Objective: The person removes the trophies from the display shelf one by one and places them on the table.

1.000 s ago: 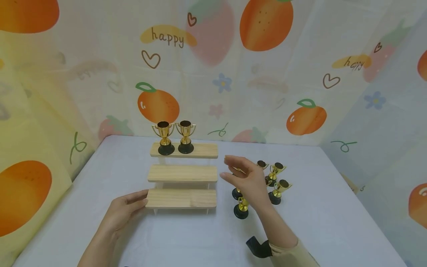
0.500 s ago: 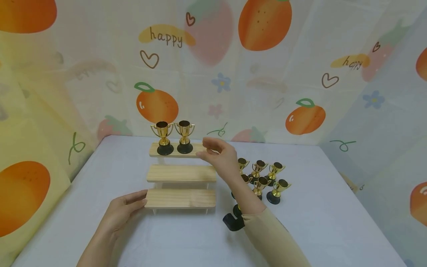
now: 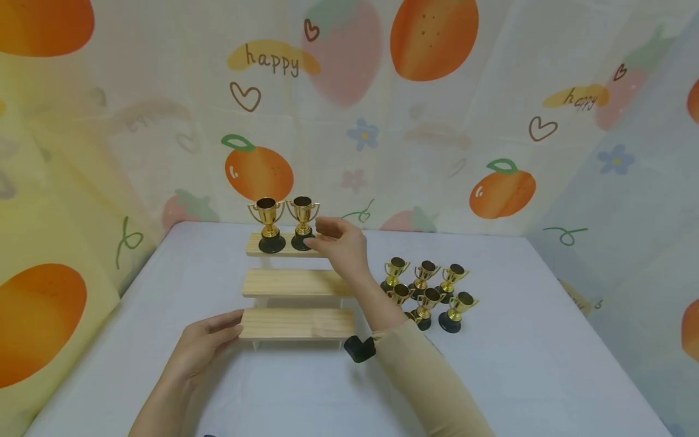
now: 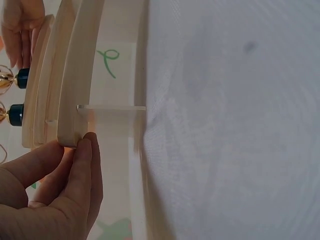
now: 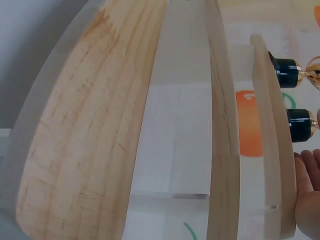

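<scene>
A three-tier wooden display stand (image 3: 297, 325) stands on the white table. My left hand (image 3: 199, 346) pinches the left end of its lowest board; the left wrist view shows thumb and fingers (image 4: 82, 155) at that corner. Two gold trophy cups with black bases stand upright on the top board: the left trophy (image 3: 269, 220) and the right trophy (image 3: 303, 212). Beside the right trophy is my right hand (image 3: 344, 246), fingers loosely bent, thumb by the black base (image 5: 299, 125). Whether it touches that trophy I cannot tell.
Several more gold trophies (image 3: 428, 273) stand grouped on the table right of the stand, partly behind my right forearm. A black strap-like piece (image 3: 360, 349) sits at my right cuff. A fruit-print cloth (image 3: 448, 133) hangs behind the table (image 3: 524, 340).
My right hand has moved left and back, from above the grouped trophies to beside the right trophy on the top board. My left hand has stayed on the lowest board.
</scene>
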A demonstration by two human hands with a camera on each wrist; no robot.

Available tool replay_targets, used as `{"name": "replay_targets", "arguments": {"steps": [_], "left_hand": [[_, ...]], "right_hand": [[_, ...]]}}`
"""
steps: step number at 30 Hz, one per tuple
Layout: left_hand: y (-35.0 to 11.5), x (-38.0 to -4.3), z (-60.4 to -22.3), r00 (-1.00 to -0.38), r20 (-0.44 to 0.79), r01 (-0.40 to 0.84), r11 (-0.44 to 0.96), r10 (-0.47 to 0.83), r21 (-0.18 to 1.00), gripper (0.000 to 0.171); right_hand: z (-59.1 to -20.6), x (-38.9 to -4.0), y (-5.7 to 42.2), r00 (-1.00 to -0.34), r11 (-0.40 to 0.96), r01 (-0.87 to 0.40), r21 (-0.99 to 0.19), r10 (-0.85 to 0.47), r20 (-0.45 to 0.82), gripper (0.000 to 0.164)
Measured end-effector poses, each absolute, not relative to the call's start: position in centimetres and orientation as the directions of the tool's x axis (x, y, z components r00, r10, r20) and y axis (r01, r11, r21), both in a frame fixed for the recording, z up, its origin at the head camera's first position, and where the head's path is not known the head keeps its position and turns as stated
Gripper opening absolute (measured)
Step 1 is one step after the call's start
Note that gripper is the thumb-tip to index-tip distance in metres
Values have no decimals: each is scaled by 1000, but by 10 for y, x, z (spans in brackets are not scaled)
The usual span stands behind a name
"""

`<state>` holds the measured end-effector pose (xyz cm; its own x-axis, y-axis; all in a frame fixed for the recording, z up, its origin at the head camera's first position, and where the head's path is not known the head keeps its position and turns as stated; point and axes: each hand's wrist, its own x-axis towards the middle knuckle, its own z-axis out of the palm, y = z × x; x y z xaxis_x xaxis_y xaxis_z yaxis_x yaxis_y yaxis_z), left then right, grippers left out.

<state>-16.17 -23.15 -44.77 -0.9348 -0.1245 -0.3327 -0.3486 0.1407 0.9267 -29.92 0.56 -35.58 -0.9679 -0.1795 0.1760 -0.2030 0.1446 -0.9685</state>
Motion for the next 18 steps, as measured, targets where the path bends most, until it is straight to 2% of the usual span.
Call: {"name": "replay_targets", "arguments": {"steps": [18], "left_hand": [[-231,-163,-447,-932,-337,-357,163,-136,920,58]], "right_hand": [[-351,-307,-12,-963,222,-248,-943,-167,213,36]]}}
